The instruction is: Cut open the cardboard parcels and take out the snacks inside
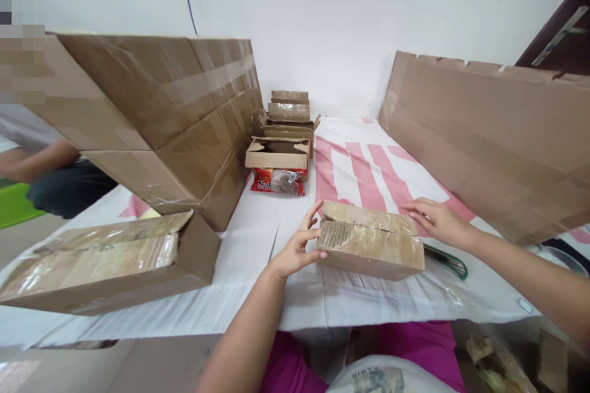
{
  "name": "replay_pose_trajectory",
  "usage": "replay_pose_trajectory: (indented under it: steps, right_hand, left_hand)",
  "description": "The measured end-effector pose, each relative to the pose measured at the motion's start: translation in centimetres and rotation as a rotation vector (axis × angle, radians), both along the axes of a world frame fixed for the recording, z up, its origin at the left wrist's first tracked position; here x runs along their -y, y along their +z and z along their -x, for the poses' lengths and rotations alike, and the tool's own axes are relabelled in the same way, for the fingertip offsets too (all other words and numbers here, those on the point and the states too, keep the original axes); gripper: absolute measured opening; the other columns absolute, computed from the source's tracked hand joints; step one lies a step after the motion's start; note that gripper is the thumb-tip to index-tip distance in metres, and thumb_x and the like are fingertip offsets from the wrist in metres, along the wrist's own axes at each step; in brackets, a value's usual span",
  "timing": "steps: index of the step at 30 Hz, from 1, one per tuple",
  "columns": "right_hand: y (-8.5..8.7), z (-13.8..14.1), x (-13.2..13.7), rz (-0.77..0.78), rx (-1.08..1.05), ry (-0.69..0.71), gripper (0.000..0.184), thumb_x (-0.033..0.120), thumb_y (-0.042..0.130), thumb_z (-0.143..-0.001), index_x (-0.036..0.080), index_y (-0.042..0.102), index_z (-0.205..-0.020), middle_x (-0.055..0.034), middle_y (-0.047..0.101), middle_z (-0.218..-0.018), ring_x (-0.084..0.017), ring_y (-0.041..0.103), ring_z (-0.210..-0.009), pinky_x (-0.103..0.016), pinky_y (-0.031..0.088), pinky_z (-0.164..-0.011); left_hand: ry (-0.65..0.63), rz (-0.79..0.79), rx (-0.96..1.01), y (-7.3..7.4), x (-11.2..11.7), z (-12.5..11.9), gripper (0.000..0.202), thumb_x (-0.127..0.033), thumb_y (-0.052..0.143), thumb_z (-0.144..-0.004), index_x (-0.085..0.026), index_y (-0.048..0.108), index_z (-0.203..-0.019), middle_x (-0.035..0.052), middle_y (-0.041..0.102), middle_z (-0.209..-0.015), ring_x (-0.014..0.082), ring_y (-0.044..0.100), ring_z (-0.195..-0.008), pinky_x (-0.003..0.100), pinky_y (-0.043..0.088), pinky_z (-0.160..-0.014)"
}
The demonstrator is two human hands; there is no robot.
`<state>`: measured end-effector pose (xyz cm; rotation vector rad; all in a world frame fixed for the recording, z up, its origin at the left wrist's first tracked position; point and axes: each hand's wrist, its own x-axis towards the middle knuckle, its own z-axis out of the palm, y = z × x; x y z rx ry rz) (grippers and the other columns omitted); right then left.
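A small, taped cardboard box (373, 242) lies in front of me near the table edge, its top flaps meeting along a ragged seam. My left hand (302, 244) grips its left end, thumb at the front corner and fingers spread toward the back. At the far right corner, my right hand (431, 219) has its bent fingers against the box's back edge; their tips are partly hidden. A green utility knife (447, 260) lies just right of the box, below my right hand.
Stacked large cartons (184, 98) wall off the left, with another taped box (106, 264) before them. A red food packet (279, 182) lies before a row of opened boxes (276, 159). A cardboard panel (488, 141) stands right. A seated person (50, 159) is far left.
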<state>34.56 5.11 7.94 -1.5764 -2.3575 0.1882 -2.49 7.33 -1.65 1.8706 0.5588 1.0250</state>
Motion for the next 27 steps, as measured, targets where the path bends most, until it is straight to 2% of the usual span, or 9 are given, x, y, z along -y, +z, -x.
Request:
replay_pose_trajectory:
  steps: [3,6,8,10,12,15,19,23,27]
  right_hand:
    - [2.5,3.7,-0.7,-0.002,-0.118,0.209,0.035,0.035,0.039,-0.098,0.025,0.064,-0.121,-0.0075,0.071,-0.111,-0.021,0.066,-0.102,-0.039,0.053,-0.089]
    - [3.4,7.5,-1.1,0.036,-0.101,0.414,0.034,0.027,0.043,-0.096,0.024,0.062,-0.124,-0.0074,0.07,-0.112,-0.021,0.063,-0.106,-0.04,0.051,-0.094]
    - [3.3,9.1,-1.2,0.05,-0.06,0.444,0.028,0.022,0.046,-0.093,0.022,0.066,-0.113,-0.0081,0.069,-0.106,-0.021,0.062,-0.102,-0.04,0.051,-0.091]
    - [3.0,9.8,-1.0,0.053,-0.013,0.398,0.019,0.017,0.048,-0.091,0.02,0.066,-0.096,-0.0075,0.068,-0.095,-0.02,0.062,-0.094,-0.038,0.052,-0.084]
    - [2.8,9.9,-0.4,0.029,0.004,0.332,0.016,0.014,0.047,-0.089,0.02,0.062,-0.086,-0.006,0.066,-0.088,-0.019,0.061,-0.086,-0.035,0.051,-0.078]
    - [2.4,9.3,0.7,-0.025,-0.028,0.309,0.017,0.014,0.044,-0.091,0.021,0.059,-0.086,-0.0055,0.066,-0.088,-0.018,0.062,-0.083,-0.035,0.052,-0.076]
    - [1.8,7.9,1.6,-0.068,-0.116,0.388,0.019,0.016,0.04,-0.094,0.022,0.058,-0.088,-0.0067,0.069,-0.097,-0.018,0.064,-0.09,-0.036,0.054,-0.08]
    - [1.7,6.0,1.0,-0.053,-0.166,0.5,0.022,0.016,0.039,-0.094,0.022,0.058,-0.088,-0.0072,0.068,-0.1,-0.016,0.064,-0.094,-0.034,0.054,-0.082]
    - [2.2,4.1,0.7,-0.002,-0.148,0.472,0.021,0.02,0.04,-0.095,0.022,0.059,-0.088,-0.0081,0.066,-0.101,-0.017,0.062,-0.096,-0.033,0.053,-0.082]
  left_hand:
    - [-0.018,0.017,0.019,-0.1,-0.1,0.0,0.042,-0.051,0.074,-0.078,-0.032,0.071,-0.115,-0.001,0.003,-0.167,0.0343,0.01,-0.152,0.05,0.014,-0.123]
    - [-0.038,0.021,0.057,-0.4,-0.3,0.0,0.042,-0.049,0.076,-0.076,-0.032,0.07,-0.114,-0.0007,0.005,-0.166,0.0329,0.01,-0.153,0.05,0.014,-0.123]
    - [-0.035,0.013,0.07,-0.5,-0.3,-0.1,0.041,-0.047,0.077,-0.076,-0.031,0.07,-0.112,0.0004,0.007,-0.166,0.0319,0.011,-0.153,0.051,0.015,-0.122]
    - [-0.017,0.012,0.064,-0.5,-0.3,-0.1,0.039,-0.047,0.077,-0.076,-0.028,0.07,-0.11,0.0018,0.007,-0.166,0.0317,0.012,-0.152,0.051,0.016,-0.122]
    - [-0.002,0.016,0.048,-0.4,-0.2,-0.2,0.038,-0.048,0.076,-0.077,-0.026,0.07,-0.108,0.0033,0.006,-0.166,0.0325,0.013,-0.152,0.05,0.016,-0.122]
    - [0.012,0.014,0.02,0.0,0.1,-0.4,0.036,-0.05,0.073,-0.079,-0.023,0.07,-0.103,0.0049,0.008,-0.166,0.0335,0.014,-0.152,0.051,0.018,-0.122]
    - [0.012,0.004,0.006,0.3,0.3,-0.5,0.032,-0.051,0.068,-0.083,-0.021,0.069,-0.094,0.0063,0.014,-0.165,0.0328,0.017,-0.151,0.05,0.021,-0.121]
    - [0.043,-0.006,-0.017,0.6,0.5,-0.6,0.032,-0.051,0.066,-0.084,-0.019,0.067,-0.085,0.0071,0.015,-0.164,0.0332,0.024,-0.149,0.049,0.024,-0.12]
    - [0.045,-0.027,-0.04,0.9,0.7,-0.7,0.032,-0.051,0.065,-0.085,-0.019,0.066,-0.084,0.0083,0.016,-0.164,0.0338,0.023,-0.148,0.049,0.023,-0.119]
